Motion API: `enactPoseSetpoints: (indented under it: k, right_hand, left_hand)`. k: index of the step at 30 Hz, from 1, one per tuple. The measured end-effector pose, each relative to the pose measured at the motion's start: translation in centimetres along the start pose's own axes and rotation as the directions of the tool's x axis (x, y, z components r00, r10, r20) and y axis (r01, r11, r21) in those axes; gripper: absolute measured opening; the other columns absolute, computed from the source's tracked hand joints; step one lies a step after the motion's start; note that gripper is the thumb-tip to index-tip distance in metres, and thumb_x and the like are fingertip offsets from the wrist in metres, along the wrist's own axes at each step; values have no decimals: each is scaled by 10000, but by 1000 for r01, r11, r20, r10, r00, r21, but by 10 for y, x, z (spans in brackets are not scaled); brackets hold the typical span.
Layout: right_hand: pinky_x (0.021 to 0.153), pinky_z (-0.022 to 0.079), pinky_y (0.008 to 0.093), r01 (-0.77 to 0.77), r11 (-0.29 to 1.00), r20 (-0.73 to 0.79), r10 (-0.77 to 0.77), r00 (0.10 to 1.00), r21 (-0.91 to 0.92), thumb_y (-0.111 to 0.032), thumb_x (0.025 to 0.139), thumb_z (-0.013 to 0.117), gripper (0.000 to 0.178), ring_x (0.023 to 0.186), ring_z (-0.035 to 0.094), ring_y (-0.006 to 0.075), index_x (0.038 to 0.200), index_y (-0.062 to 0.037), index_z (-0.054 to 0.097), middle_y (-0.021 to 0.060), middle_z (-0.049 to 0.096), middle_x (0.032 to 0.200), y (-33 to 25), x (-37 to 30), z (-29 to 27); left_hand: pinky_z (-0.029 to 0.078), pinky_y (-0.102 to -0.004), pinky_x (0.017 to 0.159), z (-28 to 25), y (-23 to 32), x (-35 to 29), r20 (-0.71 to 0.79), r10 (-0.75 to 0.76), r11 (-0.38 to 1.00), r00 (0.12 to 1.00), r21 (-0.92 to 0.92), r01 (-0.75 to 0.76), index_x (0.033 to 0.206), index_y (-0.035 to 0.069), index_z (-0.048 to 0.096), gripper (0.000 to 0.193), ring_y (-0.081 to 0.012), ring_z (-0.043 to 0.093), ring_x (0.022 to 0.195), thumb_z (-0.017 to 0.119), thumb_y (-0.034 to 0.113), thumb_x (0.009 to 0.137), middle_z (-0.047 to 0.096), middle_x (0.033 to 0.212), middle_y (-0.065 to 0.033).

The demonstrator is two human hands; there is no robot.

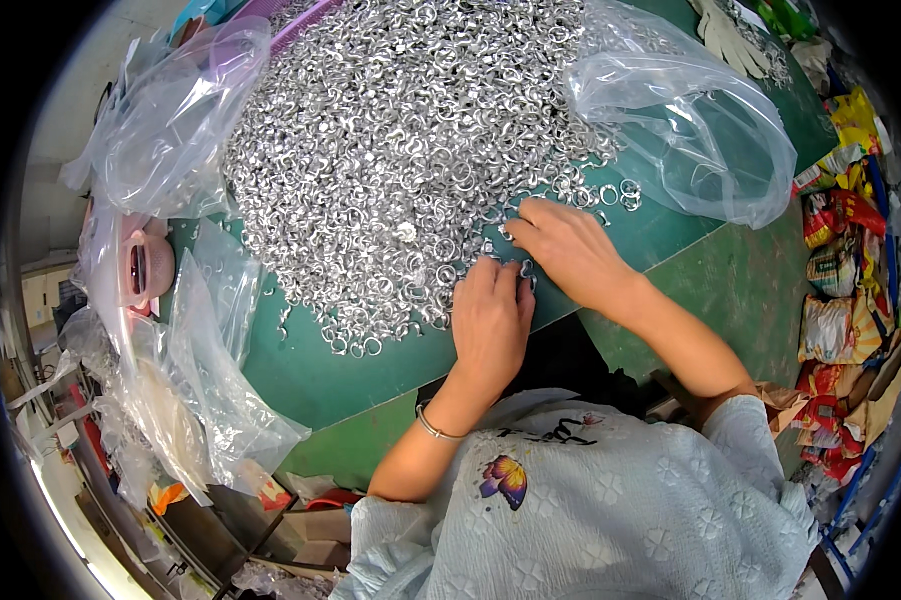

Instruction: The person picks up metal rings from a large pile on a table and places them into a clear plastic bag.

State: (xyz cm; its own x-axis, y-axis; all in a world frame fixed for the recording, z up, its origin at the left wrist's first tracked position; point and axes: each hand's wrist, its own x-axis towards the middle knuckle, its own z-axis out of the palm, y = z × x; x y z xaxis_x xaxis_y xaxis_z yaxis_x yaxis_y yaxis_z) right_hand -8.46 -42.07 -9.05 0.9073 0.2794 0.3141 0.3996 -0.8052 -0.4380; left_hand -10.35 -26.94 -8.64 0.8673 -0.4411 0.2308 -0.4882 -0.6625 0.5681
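Note:
A big heap of small silver metal rings (400,150) covers most of the green table top (340,385). At the heap's near right edge both of my hands work close together. My left hand (491,318), a bangle on its wrist, is closed with fingers bent down; a small metal ring (526,269) shows at its thumb and fingertip. My right hand (573,252) reaches in from the right, its fingers curled and pressed together at the rings. Small silver pieces lie at its fingertips, but what it grips is hidden.
Clear plastic bags lie left (175,130) and right (685,130) of the heap. A pink container (148,268) stands at the left. White gloves (727,38) lie at the far right. Colourful packages (838,270) line the right side. A purple basket (305,22) is at the back.

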Motion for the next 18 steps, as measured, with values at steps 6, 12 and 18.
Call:
enactPoseSetpoints:
  k: [6,12,18]
  right_hand:
    - [518,448,376,-63,998,-16,63,998,20,-68,741,616,78,651,576,249,752,-34,546,84,511,722,2,1,1]
    - [464,320,214,-420,194,316,410,856,887,-107,874,567,93,605,459,72,898,-22,593,-19,533,746,14,0,-25]
    - [454,291,220,-527,-117,528,376,761,842,-147,854,614,161,602,429,85,932,-7,596,-19,474,715,5,-9,-27]
  left_hand:
    - [418,-342,580,1,-4,4,-49,66,997,997,-30,-68,885,-5,588,181,-252,513,642,663,-17,721,511,773,-105]
    - [352,-213,513,-32,-3,3,163,-409,302,898,-904,302,873,10,538,94,-105,438,629,532,-32,790,499,795,-62]
    - [311,-210,496,-48,-9,-16,535,-351,-367,769,-834,412,895,0,521,137,-113,376,586,476,128,876,485,807,-68]
